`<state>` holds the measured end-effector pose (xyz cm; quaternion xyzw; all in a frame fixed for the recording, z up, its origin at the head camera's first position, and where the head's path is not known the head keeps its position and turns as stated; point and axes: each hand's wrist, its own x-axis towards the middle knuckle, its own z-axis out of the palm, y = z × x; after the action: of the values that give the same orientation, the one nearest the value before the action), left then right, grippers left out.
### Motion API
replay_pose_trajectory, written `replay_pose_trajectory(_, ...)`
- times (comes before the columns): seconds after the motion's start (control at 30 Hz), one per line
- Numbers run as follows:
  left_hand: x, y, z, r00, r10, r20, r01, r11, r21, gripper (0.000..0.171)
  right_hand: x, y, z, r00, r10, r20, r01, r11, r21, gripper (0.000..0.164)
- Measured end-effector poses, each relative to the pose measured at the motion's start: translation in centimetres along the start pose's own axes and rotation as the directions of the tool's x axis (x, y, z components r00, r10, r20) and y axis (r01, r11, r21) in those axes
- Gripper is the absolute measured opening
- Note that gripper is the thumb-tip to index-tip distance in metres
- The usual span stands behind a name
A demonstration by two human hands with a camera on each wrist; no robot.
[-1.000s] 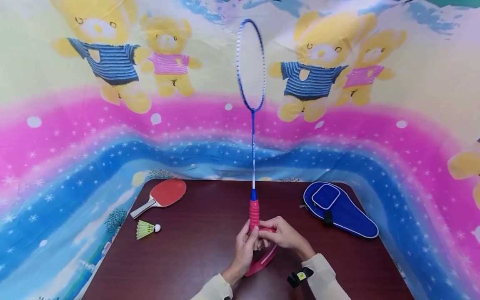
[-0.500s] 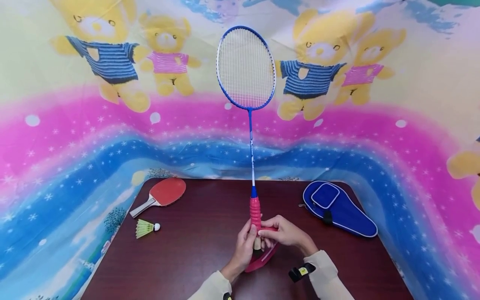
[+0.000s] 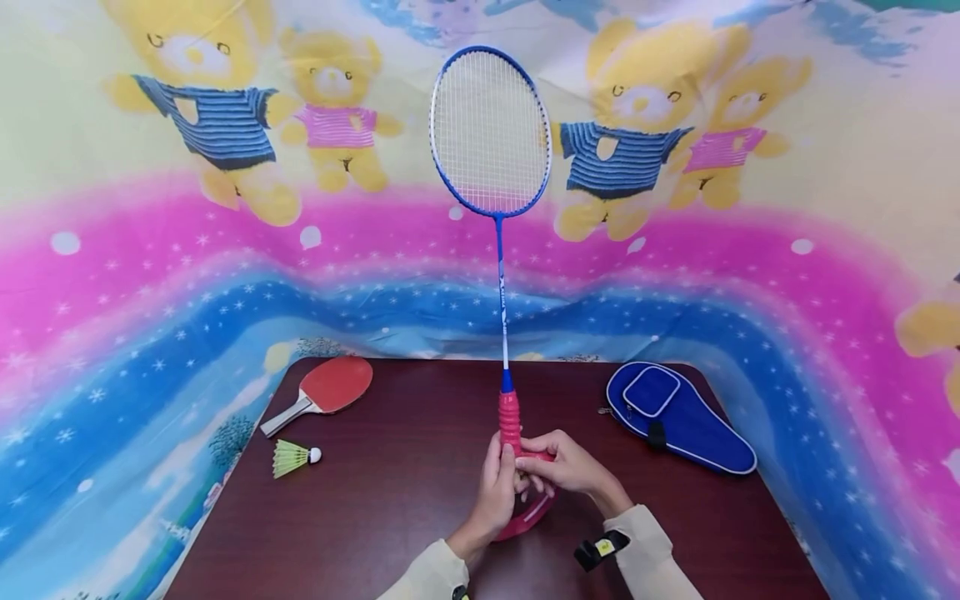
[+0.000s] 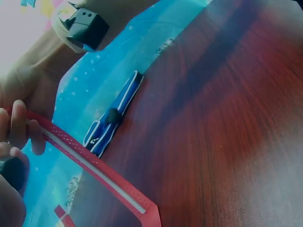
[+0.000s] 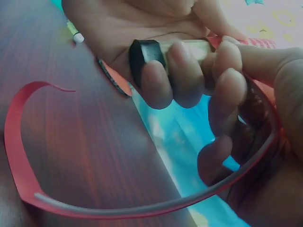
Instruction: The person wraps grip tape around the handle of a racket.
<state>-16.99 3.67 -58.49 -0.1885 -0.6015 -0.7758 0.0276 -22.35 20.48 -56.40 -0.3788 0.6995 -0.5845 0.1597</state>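
Note:
A blue and white badminton racket (image 3: pixel 504 325) stands upright over the table, its strung face turned toward the head camera. My left hand (image 3: pixel 489 492) grips the lower handle, whose upper part is wrapped in ridged red grip tape (image 3: pixel 509 417). In the right wrist view, bare pale wood and the black butt cap (image 5: pixel 147 56) show under the left fingers. My right hand (image 3: pixel 570 465) pinches the red tape close beside the handle. From there the tape's loose length (image 5: pixel 142 211) hangs in a curve, a grey strip along its inner side. The left wrist view shows this tape (image 4: pixel 94 163) stretching downward.
A red table tennis bat (image 3: pixel 337 385) lies at the table's back left, with a yellow shuttlecock (image 3: pixel 292 457) just in front of it. Toward the back right rests a blue bat case (image 3: pixel 693 425). Behind the brown table (image 3: pixel 360 533) hangs a cloth printed with bears.
The racket has turned about its shaft, from nearly edge-on to face-on. The left hand has shifted on the handle. The right hand stays in about the same place, pinching the tape.

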Motion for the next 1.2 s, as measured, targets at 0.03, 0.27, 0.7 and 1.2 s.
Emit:
replay_pose_trajectory(0.03, 0.0, -0.1, 0.0, 1.0, 0.009, -0.004, -0.009, 1.0, -0.017, 0.038, 0.0, 0.0, 0.0, 1.0, -0.005, 0.011, 0.005, 1.0, 0.006, 0.02)
replay_pose_trajectory(0.27, -0.2, -0.4, 0.1, 0.998, 0.056, 0.008, -0.055, 0.992, -0.113, 0.044, 0.2, -0.4, -0.5, 0.995, -0.021, 0.098, 0.018, 0.999, 0.028, 0.02)
replay_pose_trajectory(0.7, 0.3, 0.2, -0.8, 0.997, 0.065, -0.043, -0.055, 0.978, 0.202, 0.032, 0.1, -0.3, -0.5, 0.994, -0.098, -0.038, 0.097, 0.995, -0.026, 0.025)
replay_pose_trajectory(1.2, 0.5, 0.7, 0.4, 0.983, -0.004, -0.184, 0.016, 0.998, 0.064, 0.035, 0.7, -0.2, 0.1, 0.998, -0.049, -0.025, 0.049, 0.999, 0.002, 0.038)
